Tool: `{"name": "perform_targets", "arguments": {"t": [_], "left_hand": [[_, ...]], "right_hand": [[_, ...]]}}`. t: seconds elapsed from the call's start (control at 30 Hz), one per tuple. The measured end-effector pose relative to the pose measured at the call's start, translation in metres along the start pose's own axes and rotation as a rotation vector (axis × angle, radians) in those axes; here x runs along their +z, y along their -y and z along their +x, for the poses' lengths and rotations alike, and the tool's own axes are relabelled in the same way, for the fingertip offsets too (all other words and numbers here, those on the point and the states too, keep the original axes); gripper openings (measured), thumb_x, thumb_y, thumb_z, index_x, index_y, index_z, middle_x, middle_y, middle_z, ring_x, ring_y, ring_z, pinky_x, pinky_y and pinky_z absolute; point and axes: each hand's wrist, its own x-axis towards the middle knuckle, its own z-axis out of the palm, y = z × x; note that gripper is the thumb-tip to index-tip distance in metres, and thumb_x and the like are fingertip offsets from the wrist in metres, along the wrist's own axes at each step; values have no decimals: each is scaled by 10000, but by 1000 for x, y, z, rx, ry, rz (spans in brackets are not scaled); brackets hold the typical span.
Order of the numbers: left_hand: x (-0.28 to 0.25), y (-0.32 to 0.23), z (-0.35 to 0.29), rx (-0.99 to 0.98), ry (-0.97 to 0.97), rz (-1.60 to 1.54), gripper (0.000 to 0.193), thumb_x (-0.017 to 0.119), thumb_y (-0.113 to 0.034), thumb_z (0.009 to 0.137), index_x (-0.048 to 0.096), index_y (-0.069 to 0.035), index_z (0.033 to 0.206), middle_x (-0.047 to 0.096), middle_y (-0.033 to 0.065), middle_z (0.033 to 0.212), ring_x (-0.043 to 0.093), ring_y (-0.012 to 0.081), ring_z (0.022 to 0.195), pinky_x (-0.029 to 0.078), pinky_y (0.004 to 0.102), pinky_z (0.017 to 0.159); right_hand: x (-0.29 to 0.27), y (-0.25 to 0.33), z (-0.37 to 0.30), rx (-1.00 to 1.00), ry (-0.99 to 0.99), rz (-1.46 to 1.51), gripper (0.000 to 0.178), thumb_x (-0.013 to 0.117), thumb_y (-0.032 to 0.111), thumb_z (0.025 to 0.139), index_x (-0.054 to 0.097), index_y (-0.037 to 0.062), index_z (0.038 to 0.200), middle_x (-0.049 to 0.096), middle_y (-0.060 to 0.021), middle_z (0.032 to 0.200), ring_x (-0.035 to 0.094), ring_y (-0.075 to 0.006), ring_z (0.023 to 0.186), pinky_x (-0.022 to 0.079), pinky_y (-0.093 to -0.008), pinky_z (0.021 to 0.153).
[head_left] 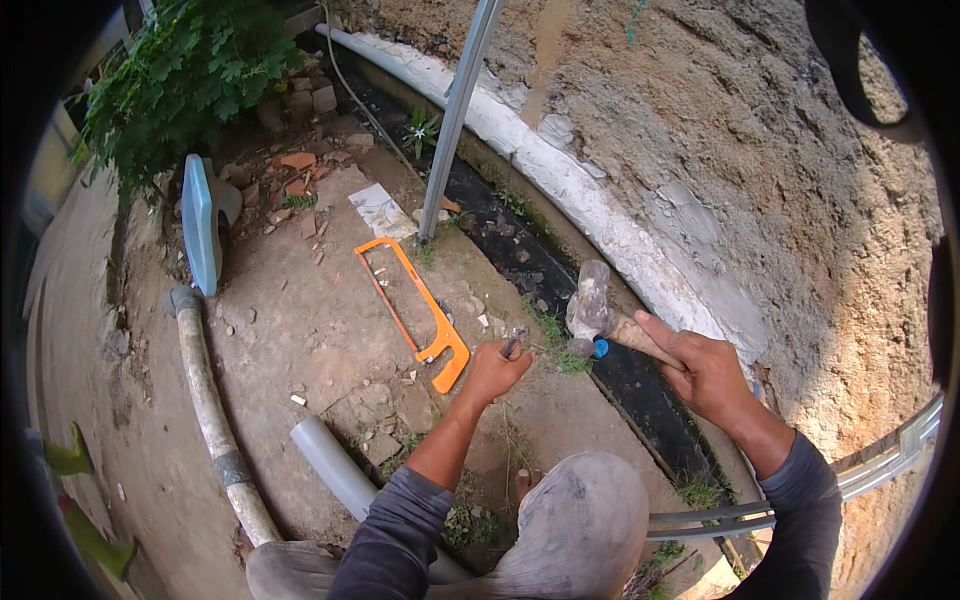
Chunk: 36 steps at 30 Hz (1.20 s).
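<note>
In my right hand [708,372] is a hammer [592,306] with a worn, pale-stained head and a wooden handle. Its head hangs over the dark drainage channel, beside a small blue round thing [600,348]. My left hand [497,370] is closed around a short dark metal piece [514,343] that pokes out past the fingers; most of it is hidden, so its kind cannot be told. Just left of that hand, an orange hacksaw [424,310] lies on the dirt, its handle toward me.
A metal profile [458,120] stands upright by the channel [640,385]. Grey pipe [335,468] lies near my left forearm; an older pipe [215,420] runs farther left, below a light-blue panel [200,225]. The rough wall [720,150] rises at right, above a curved metal strip [870,475].
</note>
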Motion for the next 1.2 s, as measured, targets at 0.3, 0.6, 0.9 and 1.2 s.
{"name": "perform_targets", "arguments": {"t": [0.3,0.6,0.9,1.2], "left_hand": [[-5,-7,13,-8,65,-1,530,755,-239,862,321,-67,611,287,6,549,291,134,547,298,370,501],[-1,8,10,22,93,-26,469,730,-192,845,342,-58,617,305,21,549,302,131,544,310,365,501],[-7,-3,7,-22,133,-2,454,729,-196,833,359,-47,614,322,58,548,313,163,534,334,391,508],[-4,-2,8,20,121,32,467,727,-195,830,336,-45,622,311,59,563,303,167,553,328,394,517]], "right_hand": [[-34,32,32,25,-171,463,645,536,312,1063,289,39,1593,700,-91,988,607,-149,690,479,-274,682],[-23,7,39,32,297,73,662,573,248,1035,267,222,1622,714,-256,1019,705,-366,762,523,-369,751],[-17,14,23,17,1,204,637,587,204,1031,316,48,1585,697,-216,1178,690,-231,694,513,-344,700],[-24,23,16,120,-161,372,652,599,186,1012,313,84,1590,716,-205,939,692,-350,757,542,-379,726]]}}
